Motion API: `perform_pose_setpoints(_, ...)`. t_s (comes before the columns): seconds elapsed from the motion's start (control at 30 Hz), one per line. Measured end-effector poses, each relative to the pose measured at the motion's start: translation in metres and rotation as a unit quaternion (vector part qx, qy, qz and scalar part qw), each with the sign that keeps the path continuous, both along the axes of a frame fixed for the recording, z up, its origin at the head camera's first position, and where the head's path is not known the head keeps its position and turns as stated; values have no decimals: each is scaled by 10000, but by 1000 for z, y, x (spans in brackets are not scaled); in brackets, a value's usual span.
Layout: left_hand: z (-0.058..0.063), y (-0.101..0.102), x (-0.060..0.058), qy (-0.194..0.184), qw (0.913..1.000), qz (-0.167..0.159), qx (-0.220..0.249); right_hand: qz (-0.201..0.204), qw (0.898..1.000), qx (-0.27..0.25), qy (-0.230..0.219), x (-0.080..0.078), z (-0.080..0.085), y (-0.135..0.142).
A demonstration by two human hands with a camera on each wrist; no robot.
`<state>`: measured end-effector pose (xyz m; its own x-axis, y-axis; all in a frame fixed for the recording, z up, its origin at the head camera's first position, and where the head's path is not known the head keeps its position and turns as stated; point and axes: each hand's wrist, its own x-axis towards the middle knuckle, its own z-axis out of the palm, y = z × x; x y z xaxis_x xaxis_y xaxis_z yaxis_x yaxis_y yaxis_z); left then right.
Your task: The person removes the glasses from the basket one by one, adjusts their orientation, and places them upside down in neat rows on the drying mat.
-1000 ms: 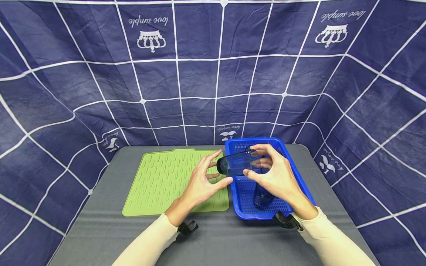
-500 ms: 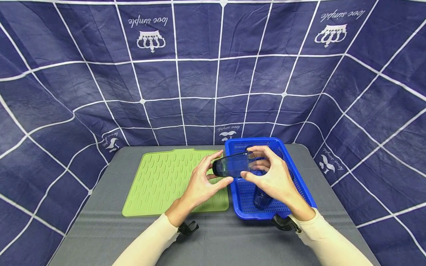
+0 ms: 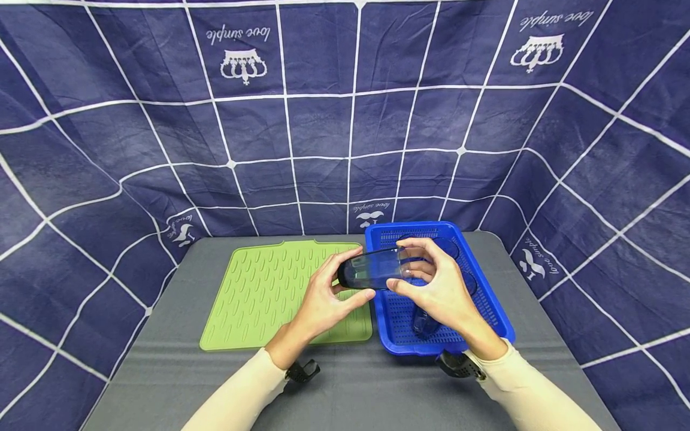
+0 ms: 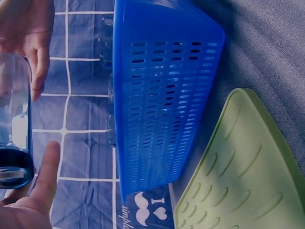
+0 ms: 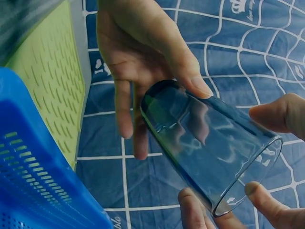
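Over the blue basket's (image 3: 412,349) left rim, a tinted glass (image 3: 372,269) is held sideways, its mouth end pinched between the right hand's (image 3: 444,281) thumb and fingers. The left hand (image 3: 330,288), loosely spread, surrounds the dark base just left of the basket; whether it touches is unclear. The right hand partly hides glassware (image 3: 426,324) inside the basket; the left hides part of the green mat (image 3: 269,293) beside it. The left wrist view cuts off the glass.

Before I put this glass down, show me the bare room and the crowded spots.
Bare: most of the green mat, left of the blue basket; grey cloth left of the mat, and between the sleeves, nearer you. Crowded: the basket, where glasses sit below the right hand.
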<state>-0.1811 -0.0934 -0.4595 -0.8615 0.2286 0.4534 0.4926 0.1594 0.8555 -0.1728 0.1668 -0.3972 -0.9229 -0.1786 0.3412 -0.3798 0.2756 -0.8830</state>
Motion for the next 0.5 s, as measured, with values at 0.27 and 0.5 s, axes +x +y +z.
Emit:
perform_pose_setpoints(0.27,-1,-3,4,170,9991,-94,385,368,9975,-551,-242,1,-3,-5)
perform_pose_setpoints(0.5,-4,-7,7,254,9969,-110,734,731,9913,-1040,-345,-1,-16,-10)
